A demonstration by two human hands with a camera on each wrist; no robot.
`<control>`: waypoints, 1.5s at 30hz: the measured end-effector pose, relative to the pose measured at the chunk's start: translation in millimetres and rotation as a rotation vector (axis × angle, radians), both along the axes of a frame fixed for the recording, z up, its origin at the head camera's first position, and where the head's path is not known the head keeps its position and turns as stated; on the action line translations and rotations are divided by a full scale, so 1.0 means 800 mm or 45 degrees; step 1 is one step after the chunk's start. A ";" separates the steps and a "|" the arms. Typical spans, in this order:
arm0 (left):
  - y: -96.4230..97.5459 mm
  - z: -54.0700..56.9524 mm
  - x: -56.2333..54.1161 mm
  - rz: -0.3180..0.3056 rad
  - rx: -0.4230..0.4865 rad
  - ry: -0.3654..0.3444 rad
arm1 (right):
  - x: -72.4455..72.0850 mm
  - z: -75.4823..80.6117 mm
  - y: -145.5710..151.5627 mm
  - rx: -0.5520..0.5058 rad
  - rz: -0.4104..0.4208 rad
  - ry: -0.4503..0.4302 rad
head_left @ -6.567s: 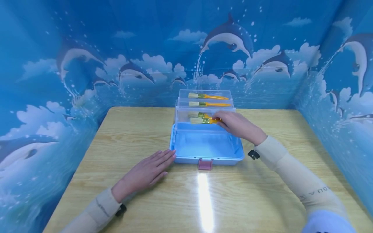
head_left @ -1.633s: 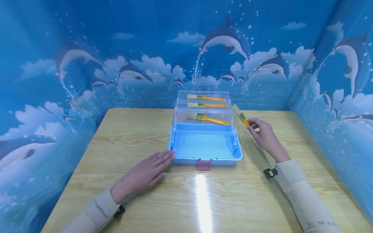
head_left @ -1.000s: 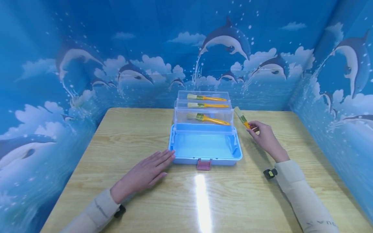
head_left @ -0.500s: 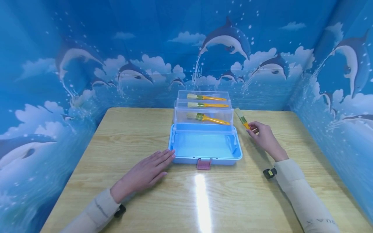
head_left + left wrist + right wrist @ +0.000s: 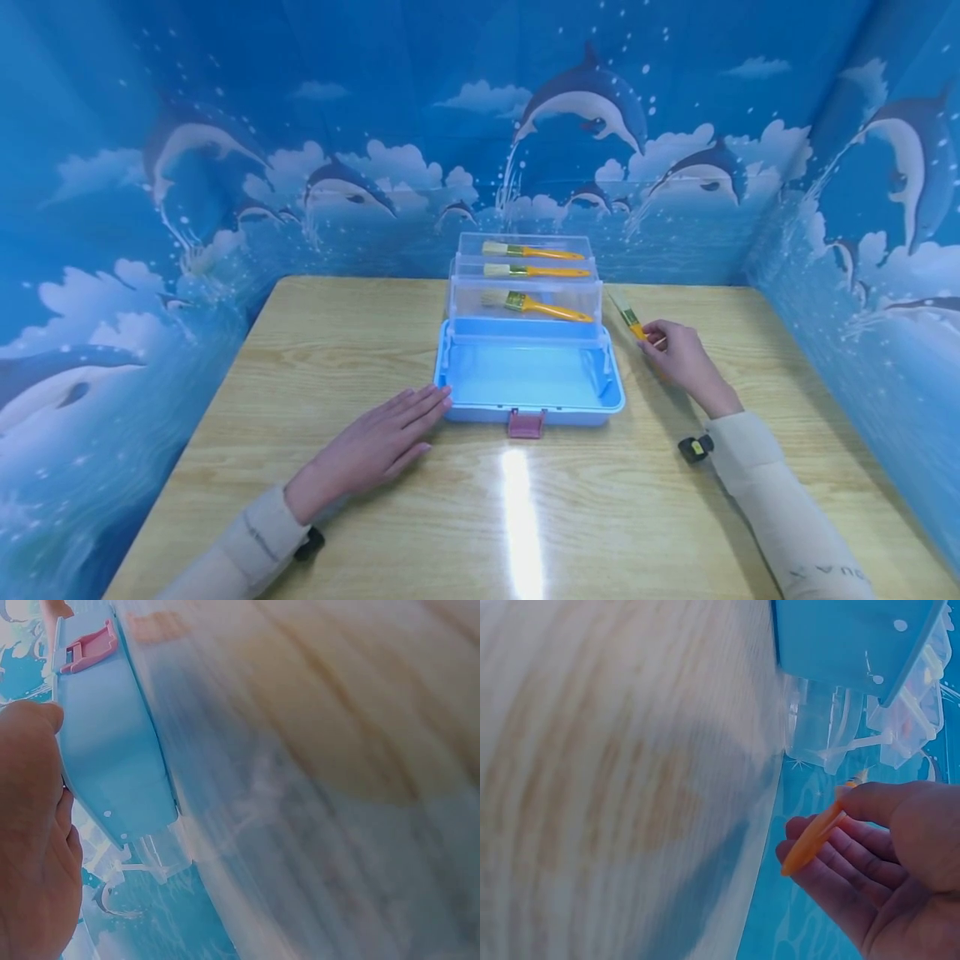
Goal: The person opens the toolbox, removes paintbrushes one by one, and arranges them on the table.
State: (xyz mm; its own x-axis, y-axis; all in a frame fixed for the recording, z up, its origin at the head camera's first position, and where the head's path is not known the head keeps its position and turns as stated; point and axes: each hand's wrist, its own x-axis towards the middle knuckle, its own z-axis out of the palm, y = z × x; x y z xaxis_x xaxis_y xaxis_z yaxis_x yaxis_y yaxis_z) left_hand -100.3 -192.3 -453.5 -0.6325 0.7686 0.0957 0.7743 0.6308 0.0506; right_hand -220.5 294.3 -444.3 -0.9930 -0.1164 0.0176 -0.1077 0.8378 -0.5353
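Observation:
A paintbrush [image 5: 628, 317] with pale bristles and an orange handle is pinched by my right hand [image 5: 678, 358], to the right of a blue storage box [image 5: 480, 412]. In the right wrist view the orange handle [image 5: 814, 838] lies between thumb and fingers. My left hand [image 5: 375, 442] lies flat with straight fingers, fingertips at the box's front left corner. Clear tiered trays [image 5: 465, 292] stand raised behind the blue base. They hold one brush [image 5: 551, 252] on top, another brush [image 5: 555, 272] in the middle and a wider-looking brush [image 5: 551, 310] in the lowest tier.
A pink latch [image 5: 525, 425] hangs at the front of the box. The wooden table [image 5: 360, 333] carries a bright light reflection in front of it. A blue curtain [image 5: 375, 100] printed with dolphins surrounds the table at the back and sides.
Earlier my right hand held the brush over the lowest tray; it has since carried it out to the right. In the last second hand and brush sank slightly. The left hand stayed put.

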 end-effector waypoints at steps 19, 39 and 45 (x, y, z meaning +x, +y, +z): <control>0.000 -0.001 -0.001 -0.003 0.017 0.005 | -0.001 -0.005 0.004 0.090 0.019 -0.136; 0.000 0.001 -0.001 0.004 0.030 -0.006 | -0.005 -0.002 -0.006 0.143 -0.022 -0.283; 0.000 0.000 0.000 0.001 0.038 0.003 | -0.005 -0.003 -0.010 0.148 -0.042 -0.311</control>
State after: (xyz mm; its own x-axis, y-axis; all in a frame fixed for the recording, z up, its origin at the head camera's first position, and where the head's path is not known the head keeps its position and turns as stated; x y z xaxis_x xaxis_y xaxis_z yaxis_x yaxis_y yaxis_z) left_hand -100.6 -192.2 -453.4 -0.6326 0.7651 0.1202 0.7741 0.6294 0.0673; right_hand -224.2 286.0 -446.3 -0.9694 -0.0714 -0.2348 0.0412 0.8959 -0.4424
